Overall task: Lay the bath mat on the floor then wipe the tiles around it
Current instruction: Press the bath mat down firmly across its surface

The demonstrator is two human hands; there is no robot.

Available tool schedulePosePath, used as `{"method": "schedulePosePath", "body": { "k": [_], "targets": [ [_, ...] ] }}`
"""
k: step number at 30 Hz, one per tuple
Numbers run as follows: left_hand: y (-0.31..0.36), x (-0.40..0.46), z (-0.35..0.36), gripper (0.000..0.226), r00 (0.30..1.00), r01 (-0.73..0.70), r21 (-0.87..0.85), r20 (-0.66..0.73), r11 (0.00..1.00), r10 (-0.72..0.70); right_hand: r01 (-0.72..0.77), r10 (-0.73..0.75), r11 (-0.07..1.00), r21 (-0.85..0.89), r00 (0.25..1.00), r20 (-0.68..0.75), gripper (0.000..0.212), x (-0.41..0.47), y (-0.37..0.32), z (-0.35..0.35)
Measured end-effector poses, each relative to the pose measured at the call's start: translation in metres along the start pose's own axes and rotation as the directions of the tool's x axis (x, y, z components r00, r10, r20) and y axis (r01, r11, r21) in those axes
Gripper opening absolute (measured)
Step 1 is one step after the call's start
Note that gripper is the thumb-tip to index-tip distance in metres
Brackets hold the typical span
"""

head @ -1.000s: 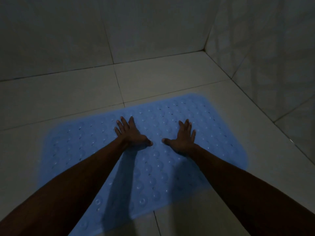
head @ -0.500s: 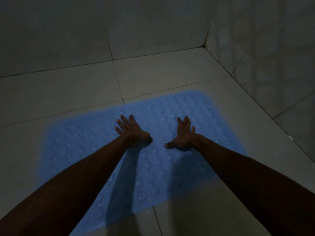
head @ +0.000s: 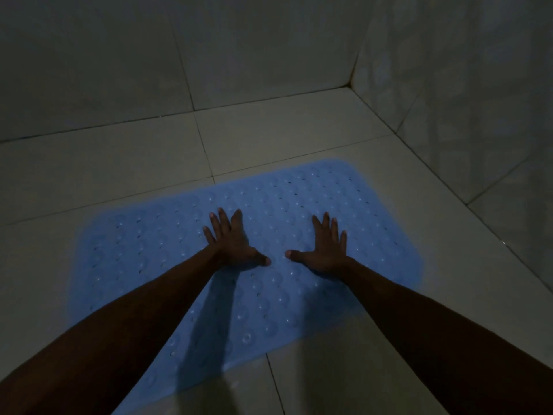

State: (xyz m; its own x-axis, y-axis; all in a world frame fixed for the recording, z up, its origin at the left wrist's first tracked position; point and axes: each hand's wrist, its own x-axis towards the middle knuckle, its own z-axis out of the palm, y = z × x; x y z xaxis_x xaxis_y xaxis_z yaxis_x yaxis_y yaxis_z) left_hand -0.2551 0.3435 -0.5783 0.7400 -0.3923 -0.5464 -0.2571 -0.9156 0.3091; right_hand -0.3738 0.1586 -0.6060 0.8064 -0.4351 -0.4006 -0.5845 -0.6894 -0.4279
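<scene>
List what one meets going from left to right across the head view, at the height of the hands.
Floor tiles → bath mat → left hand → right hand → wall tiles.

The bath mat (head: 299, 205) is showing light blue with rows of round dimples, while the floor tiles (head: 104, 175) are looking pale grey-cream.

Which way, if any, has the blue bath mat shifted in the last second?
No. The bath mat has not visibly shifted; its far edge still lies just short of the grout crossing on the floor.
</scene>
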Motion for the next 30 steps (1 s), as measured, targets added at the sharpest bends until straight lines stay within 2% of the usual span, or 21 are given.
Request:
{"method": "schedulePosePath", "body": {
  "k": [5, 9, 17, 23, 30],
  "targets": [
    [0.019, 0.001, -0.009, 0.157, 0.983, 0.180, -0.037, 0.043, 0.983, -0.178, 0.024, -0.014, 0.999, -0.042, 0.973, 0.231, 0.141, 0.002, 0.001, -0.023],
    [0.024, 0.002, -0.014, 0.159, 0.975, 0.219, -0.057, 0.065, 0.974, -0.215, 0.050, -0.012, 0.990, -0.129, 0.960, 0.279, 0.150, 0.003, 0.000, -0.023],
    [0.013, -0.005, -0.001, 0.151, 0.991, 0.133, -0.045, 0.013, 0.990, -0.133, 0.014, 0.029, 0.982, -0.188, 0.974, 0.226, 0.148, 0.000, -0.008, -0.019],
    [0.004, -0.014, 0.008, 0.165, 0.999, 0.035, 0.008, 0.029, 0.999, -0.036, -0.046, 0.070, 0.989, -0.143, 0.983, 0.168, 0.140, -0.013, -0.001, -0.011],
    [0.006, -0.018, 0.021, 0.152, 0.998, -0.049, 0.086, 0.030, 0.995, 0.046, 0.023, -0.020, 0.997, -0.077, 0.999, 0.039, 0.125, -0.030, 0.015, 0.002]
  ]
}}
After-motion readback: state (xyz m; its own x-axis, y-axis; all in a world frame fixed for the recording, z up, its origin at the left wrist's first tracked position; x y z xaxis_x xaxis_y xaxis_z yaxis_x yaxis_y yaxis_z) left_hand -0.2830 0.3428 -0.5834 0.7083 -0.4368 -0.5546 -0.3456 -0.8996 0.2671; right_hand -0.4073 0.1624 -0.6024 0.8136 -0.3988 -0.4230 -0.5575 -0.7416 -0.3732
